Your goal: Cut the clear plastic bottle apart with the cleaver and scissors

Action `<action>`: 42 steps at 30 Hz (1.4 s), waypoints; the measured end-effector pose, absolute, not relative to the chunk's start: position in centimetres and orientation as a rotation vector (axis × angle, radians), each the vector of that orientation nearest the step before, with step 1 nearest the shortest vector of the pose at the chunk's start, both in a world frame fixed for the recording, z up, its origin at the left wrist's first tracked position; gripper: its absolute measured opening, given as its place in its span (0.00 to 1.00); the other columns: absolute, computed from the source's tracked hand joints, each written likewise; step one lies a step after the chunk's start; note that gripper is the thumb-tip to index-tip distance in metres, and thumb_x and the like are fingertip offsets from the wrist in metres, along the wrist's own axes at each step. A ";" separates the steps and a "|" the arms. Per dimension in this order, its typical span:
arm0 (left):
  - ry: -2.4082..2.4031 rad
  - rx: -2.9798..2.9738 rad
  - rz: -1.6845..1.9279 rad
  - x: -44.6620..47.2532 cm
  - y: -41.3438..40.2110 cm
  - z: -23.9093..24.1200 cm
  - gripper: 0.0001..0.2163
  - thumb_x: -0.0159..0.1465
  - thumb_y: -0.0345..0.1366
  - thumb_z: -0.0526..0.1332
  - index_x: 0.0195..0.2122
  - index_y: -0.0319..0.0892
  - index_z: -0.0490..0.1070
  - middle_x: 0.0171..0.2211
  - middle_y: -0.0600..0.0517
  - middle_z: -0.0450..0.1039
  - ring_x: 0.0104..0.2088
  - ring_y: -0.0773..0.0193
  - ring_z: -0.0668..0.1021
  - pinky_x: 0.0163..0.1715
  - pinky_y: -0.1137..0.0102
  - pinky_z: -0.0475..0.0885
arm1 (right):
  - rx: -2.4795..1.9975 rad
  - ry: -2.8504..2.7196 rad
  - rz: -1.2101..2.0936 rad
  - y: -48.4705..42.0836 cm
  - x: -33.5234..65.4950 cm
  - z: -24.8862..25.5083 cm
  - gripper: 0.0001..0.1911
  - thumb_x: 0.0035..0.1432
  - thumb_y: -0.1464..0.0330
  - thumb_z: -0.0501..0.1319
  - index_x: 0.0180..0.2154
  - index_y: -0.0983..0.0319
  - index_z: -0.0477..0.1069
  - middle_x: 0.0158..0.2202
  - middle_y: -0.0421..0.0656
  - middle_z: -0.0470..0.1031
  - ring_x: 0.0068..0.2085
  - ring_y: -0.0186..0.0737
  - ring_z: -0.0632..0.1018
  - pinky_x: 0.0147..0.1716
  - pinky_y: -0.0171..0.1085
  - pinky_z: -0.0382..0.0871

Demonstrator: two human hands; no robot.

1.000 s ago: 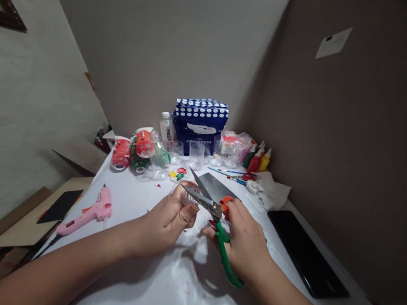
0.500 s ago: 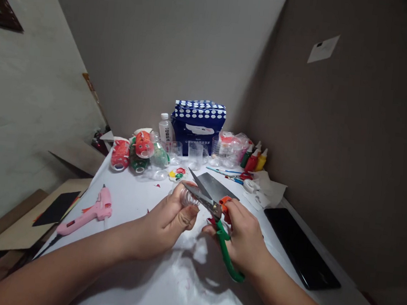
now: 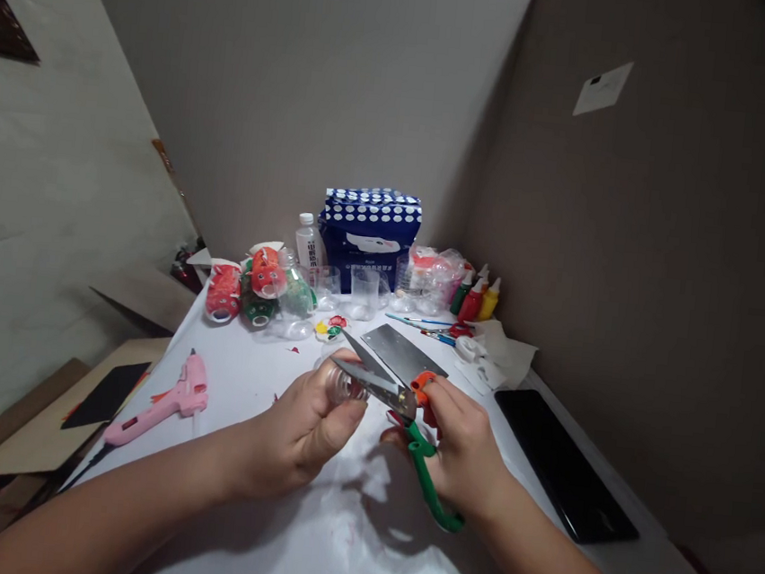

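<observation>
My left hand is closed around a clear, ribbed plastic bottle piece, its cut end turned toward the right. In my right hand are scissors with green and orange handles. Their blades are parted and lie at the upper edge of the plastic piece; whether they bite into it I cannot tell. My left fingers hide much of the piece. Just beyond the blades lies a flat grey plate. A small palette with red, yellow and green paint sits behind my left hand.
A pink glue gun lies left, a black phone right. Along the back stand red and green fish-like crafts, a water bottle, a blue packet, clear plastic cups and paint bottles. Brushes lie before them.
My left hand and the plastic piece have shifted slightly left and down. The scissor blades have moved a little left with them, still parted. The whole view has shifted slightly.
</observation>
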State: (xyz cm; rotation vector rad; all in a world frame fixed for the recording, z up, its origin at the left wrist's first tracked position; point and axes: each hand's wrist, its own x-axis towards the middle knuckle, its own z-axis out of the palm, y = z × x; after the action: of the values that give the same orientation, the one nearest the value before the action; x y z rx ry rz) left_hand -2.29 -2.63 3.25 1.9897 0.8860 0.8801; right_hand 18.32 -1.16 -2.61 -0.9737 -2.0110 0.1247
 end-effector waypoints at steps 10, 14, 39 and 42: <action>1.083 2.104 1.192 -1.5 -3.0 2.2 0.13 0.67 0.45 0.50 0.48 0.44 0.56 0.27 0.57 0.64 0.25 0.67 0.66 0.27 0.71 0.63 | -1.085 -1.959 0.241 -1.6 17.0 -3.4 0.22 0.52 0.49 0.62 0.27 0.57 0.57 0.24 0.38 0.64 0.23 0.36 0.66 0.23 0.35 0.59; 1.176 2.198 1.090 -1.7 -2.9 2.7 0.08 0.69 0.40 0.50 0.46 0.44 0.57 0.28 0.56 0.66 0.25 0.67 0.67 0.27 0.72 0.63 | -1.131 -1.979 0.334 -1.5 16.7 -3.5 0.21 0.54 0.49 0.60 0.28 0.57 0.57 0.24 0.39 0.66 0.24 0.37 0.67 0.23 0.35 0.59; 1.102 2.532 0.936 -2.2 -1.0 2.1 0.08 0.68 0.36 0.50 0.38 0.41 0.66 0.35 0.50 0.69 0.30 0.67 0.74 0.31 0.73 0.70 | -1.297 -2.103 0.386 -1.4 17.5 -2.7 0.30 0.51 0.42 0.58 0.43 0.60 0.62 0.40 0.44 0.65 0.35 0.44 0.72 0.32 0.41 0.66; 1.069 2.533 0.951 -2.2 -0.7 2.1 0.11 0.68 0.37 0.50 0.35 0.40 0.70 0.36 0.49 0.69 0.34 0.65 0.75 0.36 0.72 0.72 | -1.308 -2.069 0.259 -1.2 17.8 -2.9 0.33 0.50 0.40 0.57 0.42 0.61 0.65 0.39 0.45 0.66 0.31 0.42 0.72 0.29 0.40 0.65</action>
State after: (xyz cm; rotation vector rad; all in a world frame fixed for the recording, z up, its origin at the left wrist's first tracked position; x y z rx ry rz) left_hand -2.19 -0.73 2.14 2.5334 1.0692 0.9510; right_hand 17.82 -1.22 -2.86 -1.3080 -2.0689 0.2593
